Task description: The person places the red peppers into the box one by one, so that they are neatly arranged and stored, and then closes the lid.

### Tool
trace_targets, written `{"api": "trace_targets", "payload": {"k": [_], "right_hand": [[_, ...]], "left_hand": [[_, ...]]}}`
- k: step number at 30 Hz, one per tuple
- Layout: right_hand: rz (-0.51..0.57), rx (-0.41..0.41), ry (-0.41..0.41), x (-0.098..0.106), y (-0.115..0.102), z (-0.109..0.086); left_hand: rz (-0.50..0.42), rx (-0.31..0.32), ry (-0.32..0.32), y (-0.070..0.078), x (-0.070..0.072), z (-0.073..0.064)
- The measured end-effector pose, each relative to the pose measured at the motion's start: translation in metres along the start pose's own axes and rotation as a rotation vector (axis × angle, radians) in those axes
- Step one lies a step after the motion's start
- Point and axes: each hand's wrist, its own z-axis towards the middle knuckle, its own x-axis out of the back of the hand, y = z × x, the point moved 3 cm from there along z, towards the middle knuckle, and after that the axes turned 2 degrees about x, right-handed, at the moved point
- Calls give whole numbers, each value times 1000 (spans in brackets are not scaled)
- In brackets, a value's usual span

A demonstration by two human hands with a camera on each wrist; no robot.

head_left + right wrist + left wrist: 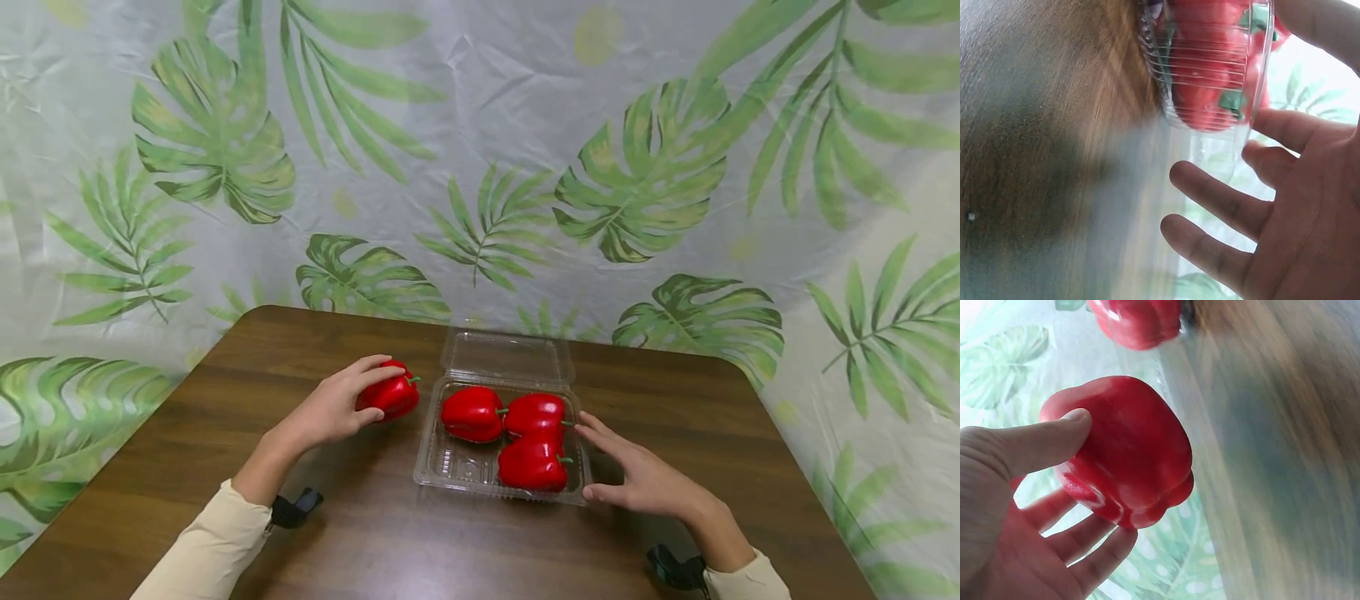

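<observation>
My left hand [336, 408] grips a red bell pepper [397, 397] with a green stem, thumb on one side and fingers on the other, left of a clear plastic clamshell container [457, 472]. In the left wrist view the pepper's [1132, 450] lobed bottom faces the camera. Three more red bell peppers lie in the container: one at back left [471, 414], one at back right [535, 412], one at front right [532, 465]. At the container's right wall my right hand [637, 472] rests its thumb and a fingertip; its other fingers [1219, 197] are extended and apart.
The container's clear lid [507, 357] is folded back toward the far edge of the brown wooden table [360, 533]. A leaf-patterned curtain [495, 125] hangs behind the table. Dark straps [297, 507] circle both wrists.
</observation>
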Motion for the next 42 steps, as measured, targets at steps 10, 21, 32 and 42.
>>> {"api": "trace_targets", "payload": {"k": [10, 21, 32, 42], "right_hand": [[-2, 8, -1, 0, -1, -1], [12, -5, -9, 0, -2, -1], [11, -4, -10, -1, 0, -1], [15, 4, -9, -1, 1, -1]], "left_hand": [[-71, -132, 6, 31, 2, 0], [-85, -224, -33, 57, 1, -1], [-63, -289, -83, 75, -11, -1], [-38, -330, -118, 84, -19, 2]]}}
